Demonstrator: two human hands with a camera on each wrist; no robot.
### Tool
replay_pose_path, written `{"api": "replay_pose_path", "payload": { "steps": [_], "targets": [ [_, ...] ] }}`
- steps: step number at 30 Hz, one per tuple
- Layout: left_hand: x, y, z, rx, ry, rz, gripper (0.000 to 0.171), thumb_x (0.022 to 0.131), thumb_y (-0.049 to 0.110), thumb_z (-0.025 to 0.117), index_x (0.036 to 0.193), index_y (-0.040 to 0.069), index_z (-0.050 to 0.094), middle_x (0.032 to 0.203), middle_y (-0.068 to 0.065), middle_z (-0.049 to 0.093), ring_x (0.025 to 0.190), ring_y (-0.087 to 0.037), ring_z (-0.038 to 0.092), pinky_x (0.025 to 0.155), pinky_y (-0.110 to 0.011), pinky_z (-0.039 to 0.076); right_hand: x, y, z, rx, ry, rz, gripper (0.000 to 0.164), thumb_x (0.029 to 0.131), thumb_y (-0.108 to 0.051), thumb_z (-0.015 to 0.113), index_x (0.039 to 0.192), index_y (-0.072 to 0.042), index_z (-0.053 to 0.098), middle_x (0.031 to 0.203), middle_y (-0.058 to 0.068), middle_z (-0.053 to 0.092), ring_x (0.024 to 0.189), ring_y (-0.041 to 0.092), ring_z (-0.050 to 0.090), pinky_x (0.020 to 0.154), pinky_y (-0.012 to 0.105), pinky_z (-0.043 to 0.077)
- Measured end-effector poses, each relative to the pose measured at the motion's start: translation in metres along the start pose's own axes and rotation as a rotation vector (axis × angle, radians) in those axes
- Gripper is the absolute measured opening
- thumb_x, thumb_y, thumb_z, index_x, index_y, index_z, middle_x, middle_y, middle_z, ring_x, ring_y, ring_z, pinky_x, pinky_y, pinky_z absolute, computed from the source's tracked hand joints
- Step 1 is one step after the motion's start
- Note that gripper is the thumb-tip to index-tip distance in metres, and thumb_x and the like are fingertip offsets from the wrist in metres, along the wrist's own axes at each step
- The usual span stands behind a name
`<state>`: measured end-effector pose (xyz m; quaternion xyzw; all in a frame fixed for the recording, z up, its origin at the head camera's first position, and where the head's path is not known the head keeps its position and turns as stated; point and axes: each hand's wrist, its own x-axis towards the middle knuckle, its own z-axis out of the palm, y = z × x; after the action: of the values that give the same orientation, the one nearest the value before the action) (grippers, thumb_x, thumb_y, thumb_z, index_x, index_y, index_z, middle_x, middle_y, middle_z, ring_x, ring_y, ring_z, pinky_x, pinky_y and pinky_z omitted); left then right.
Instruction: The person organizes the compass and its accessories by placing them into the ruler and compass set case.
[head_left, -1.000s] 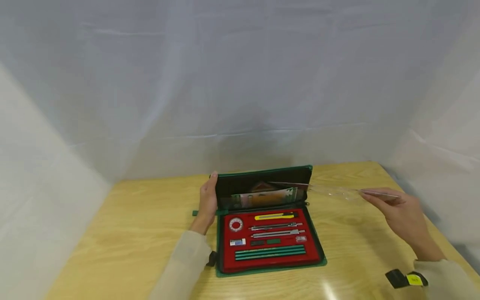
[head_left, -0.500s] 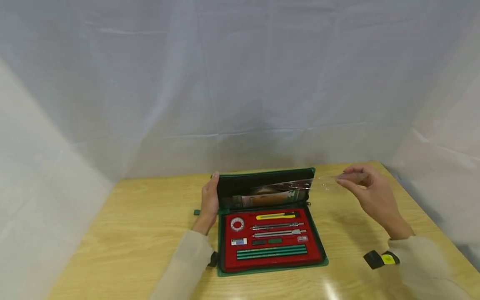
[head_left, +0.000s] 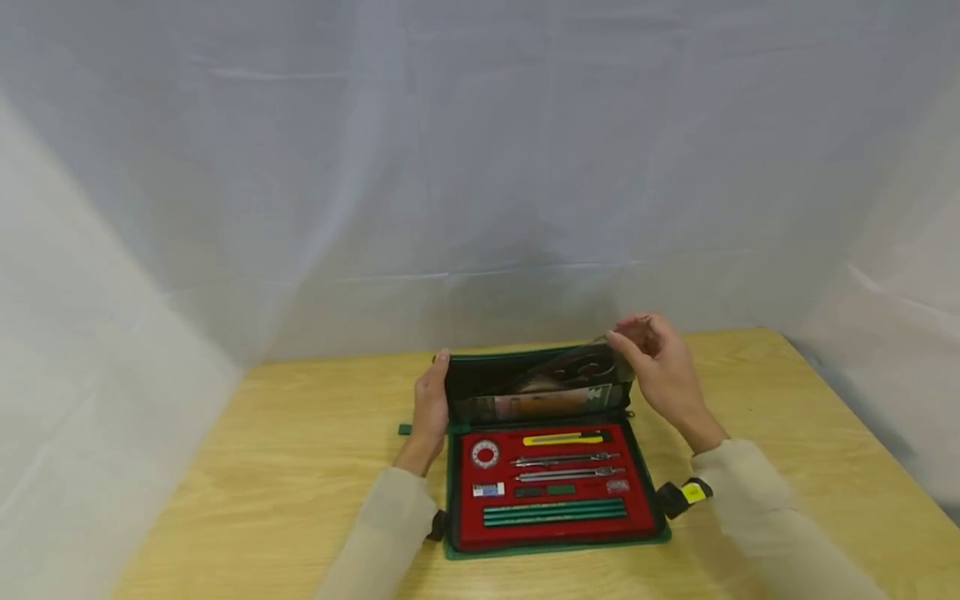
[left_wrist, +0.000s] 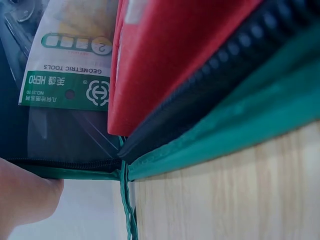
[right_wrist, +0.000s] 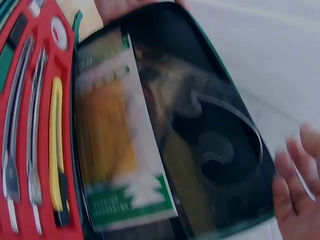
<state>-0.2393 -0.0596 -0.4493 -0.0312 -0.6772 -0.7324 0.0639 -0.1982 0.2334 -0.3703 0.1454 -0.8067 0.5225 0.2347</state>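
A green zip drawing-set case [head_left: 453, 533] lies unzipped on the table, its lid [head_left: 480, 375] raised. My left hand [head_left: 431, 406] grips the lid's left edge, and the thumb [left_wrist: 30, 192] shows there in the left wrist view. At the opposite end, my right hand [head_left: 663, 371] pinches a clear plastic template with curved cutouts [right_wrist: 220, 155]. Most of the template lies inside the lid, slanting up to the lid's top right corner. In front of it is a packet marked "Geometric Tools" [left_wrist: 75, 60], tucked low in the lid.
A red tray [head_left: 555, 537] fills the case's base. It holds a yellow craft knife [head_left: 566, 438], two metal compasses, a white ring [head_left: 485, 454], an eraser [head_left: 488, 489], a small sharpener [head_left: 617, 486] and green pencils [head_left: 555, 512]. White sheeting [head_left: 480, 167] hangs behind the wooden table [head_left: 300, 467].
My right hand has moved left to the lid with the template, which has slid farther into the lid. The left hand keeps its grip on the lid.
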Motion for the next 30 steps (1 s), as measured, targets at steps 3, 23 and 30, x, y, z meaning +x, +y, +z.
{"api": "replay_pose_path", "payload": {
  "steps": [3, 23, 30],
  "targets": [
    [-0.001, 0.001, 0.000, 0.006, -0.003, -0.002, 0.068, 0.099, 0.053, 0.040, 0.126, -0.007, 0.055, 0.132, -0.020, 0.051, 0.124, -0.027, 0.042, 0.108, -0.045, 0.029, 0.001, 0.009, 0.013, 0.012, 0.044, 0.008, 0.017, 0.092, -0.010, 0.065, 0.105, 0.000, 0.060, 0.094, 0.010, 0.063, 0.078, 0.010, 0.058, 0.067, 0.019, 0.044],
    [0.000, 0.005, 0.001, -0.026, 0.001, 0.004, 0.055, 0.100, 0.049, 0.040, 0.106, 0.001, 0.067, 0.119, -0.014, 0.059, 0.114, -0.020, 0.049, 0.105, -0.039, 0.034, -0.010, -0.002, 0.028, -0.375, 0.115, -0.079, 0.027, 0.091, -0.038, 0.065, 0.096, -0.013, 0.072, 0.088, 0.007, 0.046, 0.072, 0.022, 0.041, 0.062, 0.037, 0.034],
    [0.001, 0.003, 0.006, -0.019, 0.016, 0.004, 0.052, 0.099, 0.050, 0.042, 0.098, 0.004, 0.068, 0.107, -0.011, 0.062, 0.102, -0.017, 0.052, 0.098, -0.037, 0.039, -0.008, 0.003, 0.004, -0.389, -0.113, 0.206, 0.047, 0.091, -0.060, 0.050, 0.104, -0.020, 0.071, 0.086, -0.001, 0.066, 0.070, 0.017, 0.057, 0.062, 0.036, 0.044]
  ]
}}
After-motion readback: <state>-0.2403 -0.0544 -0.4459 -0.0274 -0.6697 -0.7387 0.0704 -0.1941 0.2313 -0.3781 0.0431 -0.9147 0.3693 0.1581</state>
